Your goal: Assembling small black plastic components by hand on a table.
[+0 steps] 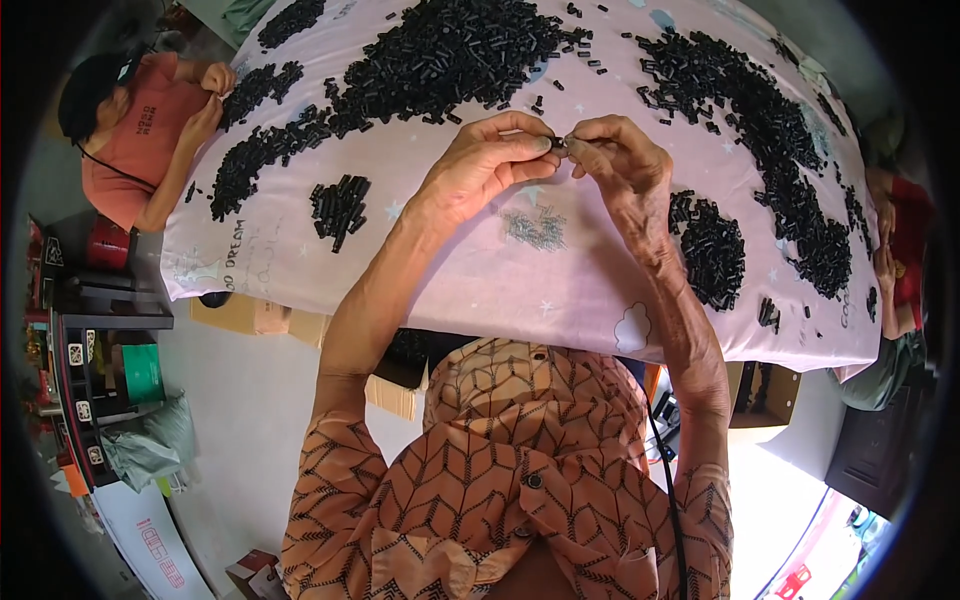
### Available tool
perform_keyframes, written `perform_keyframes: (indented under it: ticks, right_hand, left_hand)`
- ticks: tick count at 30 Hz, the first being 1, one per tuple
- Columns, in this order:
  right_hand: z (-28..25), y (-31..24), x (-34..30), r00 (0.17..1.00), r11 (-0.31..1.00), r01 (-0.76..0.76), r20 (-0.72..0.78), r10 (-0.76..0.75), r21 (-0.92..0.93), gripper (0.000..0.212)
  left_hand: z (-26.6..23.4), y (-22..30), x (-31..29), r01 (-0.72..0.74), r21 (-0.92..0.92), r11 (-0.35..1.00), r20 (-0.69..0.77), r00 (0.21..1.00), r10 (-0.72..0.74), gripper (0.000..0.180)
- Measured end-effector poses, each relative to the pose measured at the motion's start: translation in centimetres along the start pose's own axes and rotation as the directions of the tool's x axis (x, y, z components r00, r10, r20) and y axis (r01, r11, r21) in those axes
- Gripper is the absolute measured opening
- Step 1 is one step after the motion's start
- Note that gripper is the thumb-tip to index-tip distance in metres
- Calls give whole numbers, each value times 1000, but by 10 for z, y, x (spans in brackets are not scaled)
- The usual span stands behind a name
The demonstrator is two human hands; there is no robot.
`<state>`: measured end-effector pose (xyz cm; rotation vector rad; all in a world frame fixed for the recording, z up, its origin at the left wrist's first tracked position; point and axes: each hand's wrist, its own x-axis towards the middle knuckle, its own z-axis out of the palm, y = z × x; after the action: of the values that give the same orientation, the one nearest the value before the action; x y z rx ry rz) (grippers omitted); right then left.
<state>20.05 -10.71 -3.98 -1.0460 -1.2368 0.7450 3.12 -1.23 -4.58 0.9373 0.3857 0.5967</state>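
Over the middle of the table my left hand (478,162) pinches a small black piece (557,143) between thumb and fingertips. My right hand (622,158) meets it from the other side, its thumb and fingers closed at the end of that piece. Whatever the right fingertips hold is too small to make out. Just below the hands lies a loose patch of thin, silvery pin-like bits (534,229). Left of my left forearm is a small heap of longer black sticks (338,208). A pile of short black cylinders (708,250) lies right of my right wrist.
A pink patterned cloth (440,290) covers the table. Large heaps of black cylinders (455,60) spread across its far side and right side (790,180). A person (140,140) works at the left edge, another (900,250) at the right. Cardboard boxes (240,314) stand underneath.
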Motion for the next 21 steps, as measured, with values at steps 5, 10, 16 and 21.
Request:
perform_keyframes:
  ticks: [5,10,16,21]
  right_hand:
    - [0,-1,0,1000,995,27,0,-27,-97,9]
    - [-2,2,2,972,927,235,56,-229,-291,14]
    - [6,-5,4,929,852,370,125,-349,-372,18]
    - [-8,10,8,997,981,40,-58,-52,-188,17]
  left_hand:
    - [-2,-2,1,19,-42,999,12,1000,-19,15]
    - [-1,-1,1,44,-32,999,25,999,-44,14]
    - [-14,-7,5,58,-181,982,65,997,-47,12]
    - [-30,10,7,-136,-377,916,11,988,151,15]
